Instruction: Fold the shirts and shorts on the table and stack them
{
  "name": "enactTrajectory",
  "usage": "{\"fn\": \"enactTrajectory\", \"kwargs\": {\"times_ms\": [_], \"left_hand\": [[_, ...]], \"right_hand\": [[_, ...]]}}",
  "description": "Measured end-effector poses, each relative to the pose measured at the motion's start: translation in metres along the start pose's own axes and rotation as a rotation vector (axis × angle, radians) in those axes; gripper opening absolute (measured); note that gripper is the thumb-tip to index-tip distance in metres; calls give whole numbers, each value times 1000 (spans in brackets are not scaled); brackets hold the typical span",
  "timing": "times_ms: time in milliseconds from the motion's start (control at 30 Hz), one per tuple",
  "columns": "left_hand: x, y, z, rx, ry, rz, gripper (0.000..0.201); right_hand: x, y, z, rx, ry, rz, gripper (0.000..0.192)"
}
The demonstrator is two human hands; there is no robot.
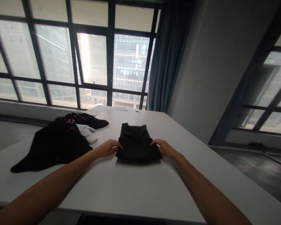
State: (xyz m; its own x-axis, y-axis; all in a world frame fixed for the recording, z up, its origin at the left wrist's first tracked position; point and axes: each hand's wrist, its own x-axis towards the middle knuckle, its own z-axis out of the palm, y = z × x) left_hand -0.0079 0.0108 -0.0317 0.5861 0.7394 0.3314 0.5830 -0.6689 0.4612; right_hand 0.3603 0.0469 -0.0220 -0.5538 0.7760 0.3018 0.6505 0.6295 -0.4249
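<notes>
A black piece of clothing (138, 145), folded into a compact shape, lies in the middle of the white table (131, 187). Its near edge looks slightly raised, with a shadow beneath. My left hand (108, 148) pinches its left side, thumb and fingers closed on the cloth. On the opposite side my right hand (163, 148) grips the right edge in the same way. What kind of garment it is cannot be made out in its folded state.
Left of my hands lies a heap of black clothing (58, 145) with pink print, and a white cloth (87, 132) shows beside it. Papers (107, 108) rest at the far table end. Behind stand windows, a blue curtain (165, 62) and a grey wall (208, 68).
</notes>
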Motion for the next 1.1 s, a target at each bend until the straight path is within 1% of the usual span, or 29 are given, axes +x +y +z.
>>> {"fn": "enactTrajectory", "kwargs": {"times_ms": [67,100,133,167,233,267,300,333,367,400,433,467,533,600,667,700,767,833,867,933,1100], "left_hand": [[-1,5,-9,-143,-34,-44,23],[0,7,-11,-245,-28,-61,24],[2,8,-13,-358,-5,-80,30],[5,9,-13,-471,41,-104,36],[11,8,-9,-641,191,-201,50],[14,7,-6,-684,273,-278,57],[16,6,-2,-700,335,-364,62],[17,3,2,-687,370,-447,66],[16,1,5,-645,375,-515,69],[15,-1,8,-577,347,-558,72],[14,-2,10,-486,307,-569,74],[12,-2,13,-376,273,-544,74],[10,3,17,-140,245,-413,70],[9,13,23,42,229,-253,64],[8,25,31,149,166,-140,61],[8,30,36,180,106,-107,62],[7,36,45,224,-43,-74,64],[6,36,50,252,-176,-67,66],[5,35,52,260,-222,-68,67],[4,33,52,268,-262,-74,68],[3,33,47,254,-272,-72,70]], "right_hand": [[-6,-9,-14,147,-115,37,26],[-7,-13,-19,220,-163,51,23],[-8,-15,-21,281,-174,61,20],[-6,-17,-21,322,-140,70,21],[-1,-15,-15,330,26,128,26],[3,-13,-10,296,109,192,28],[6,-11,-5,242,166,275,30],[9,-8,1,177,190,361,33],[11,-6,5,111,183,434,37],[11,-4,9,51,154,485,40],[11,-3,11,1,114,515,43],[10,-4,12,-44,79,527,44],[7,-9,13,-143,57,508,47],[5,-20,15,-248,99,424,50],[4,-32,22,-298,127,275,53],[4,-37,27,-298,105,206,55],[4,-45,38,-277,-15,137,61],[4,-46,47,-251,-165,151,65],[3,-45,50,-237,-222,164,66],[3,-42,52,-212,-277,168,67],[2,-36,50,-201,-294,175,70]]}}
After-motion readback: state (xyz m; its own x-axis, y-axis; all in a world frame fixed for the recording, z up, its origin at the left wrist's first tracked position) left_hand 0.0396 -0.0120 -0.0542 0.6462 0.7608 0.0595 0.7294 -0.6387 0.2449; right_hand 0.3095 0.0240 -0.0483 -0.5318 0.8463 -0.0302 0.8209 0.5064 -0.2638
